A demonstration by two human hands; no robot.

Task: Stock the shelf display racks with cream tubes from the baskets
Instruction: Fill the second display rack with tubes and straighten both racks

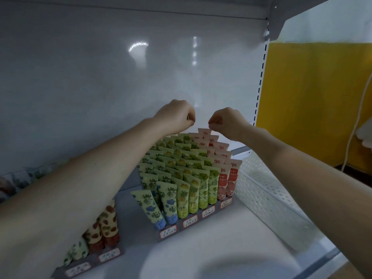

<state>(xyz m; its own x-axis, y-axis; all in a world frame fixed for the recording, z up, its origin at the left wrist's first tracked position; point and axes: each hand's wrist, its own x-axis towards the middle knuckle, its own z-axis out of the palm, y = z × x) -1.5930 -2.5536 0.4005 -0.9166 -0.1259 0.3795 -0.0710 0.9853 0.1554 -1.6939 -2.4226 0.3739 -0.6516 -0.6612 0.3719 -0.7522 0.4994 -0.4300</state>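
At lower left, the side rack (60,271) is seen only partly filled, so stocking is judged unfinished. The centre rack (179,228) is packed with cream tubes (183,196). At its far end, the rearmost pink tube (203,130) is pinched by the right hand (227,123); the left hand (177,115) is curled, and any hold cannot be told.

I have 2 bare forearms stretched over the rack (179,228), meeting above its back row. The left grip (177,115) is curled, knuckles up; contents unclear. The right grip (227,121) pinches the rearmost pink tube (203,131) by its top.
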